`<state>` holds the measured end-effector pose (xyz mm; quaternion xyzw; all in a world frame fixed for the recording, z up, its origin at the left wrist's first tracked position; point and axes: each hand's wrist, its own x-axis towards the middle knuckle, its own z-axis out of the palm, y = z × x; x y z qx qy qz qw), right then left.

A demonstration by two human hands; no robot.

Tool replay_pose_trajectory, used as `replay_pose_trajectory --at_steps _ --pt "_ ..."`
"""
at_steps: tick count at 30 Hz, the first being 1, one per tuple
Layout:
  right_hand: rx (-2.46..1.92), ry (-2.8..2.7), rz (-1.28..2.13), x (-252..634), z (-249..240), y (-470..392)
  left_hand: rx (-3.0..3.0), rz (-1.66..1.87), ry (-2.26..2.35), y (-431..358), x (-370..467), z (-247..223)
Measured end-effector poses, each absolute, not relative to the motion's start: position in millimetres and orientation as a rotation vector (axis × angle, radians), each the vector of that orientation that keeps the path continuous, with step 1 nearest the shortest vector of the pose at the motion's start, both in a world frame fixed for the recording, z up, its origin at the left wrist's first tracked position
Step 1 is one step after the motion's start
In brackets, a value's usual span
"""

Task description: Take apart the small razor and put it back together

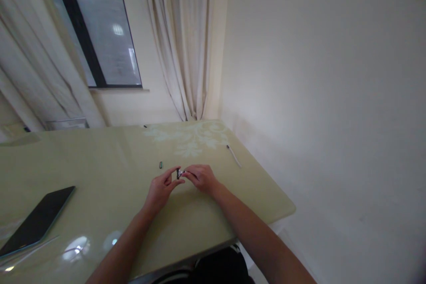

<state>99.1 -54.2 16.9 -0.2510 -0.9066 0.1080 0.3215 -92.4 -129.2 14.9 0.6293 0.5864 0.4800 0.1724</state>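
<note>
Just above the table, my left hand [159,191] pinches a small dark, narrow piece [178,173] between thumb and forefinger. From the other side, my right hand [201,178] is closed at its fingertips close against that piece. A bit of something silvery [181,172] shows between the two hands; its kind is too small to tell. Left of the hands lies a small dark oblong piece [161,165] with a greenish middle. A thin white stick-like thing [234,157] with a dark end rests to the right.
The pale green glossy table [109,159] has a rounded right corner near a white wall [319,97]. A dark tablet-like slab [38,221] lies at the left. Near the far edge is a tiny dark item [145,126]. Curtains [186,44] and a window [103,22] are behind.
</note>
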Motion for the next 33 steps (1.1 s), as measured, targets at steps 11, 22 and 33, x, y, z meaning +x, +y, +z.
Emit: replay_pose_trajectory --at_steps 11,22,33 --pt "-0.689 -2.370 0.391 97.3 14.5 -53.4 1.772 1.306 1.562 -127.8 -100.3 18.0" --pt "-0.663 -2.300 0.580 96.6 19.7 -55.9 1.740 1.392 1.580 -128.3 -98.3 19.7" --pt "-0.491 -2.112 1.462 97.5 17.8 -52.0 1.829 1.145 1.502 -121.1 -115.6 9.4"
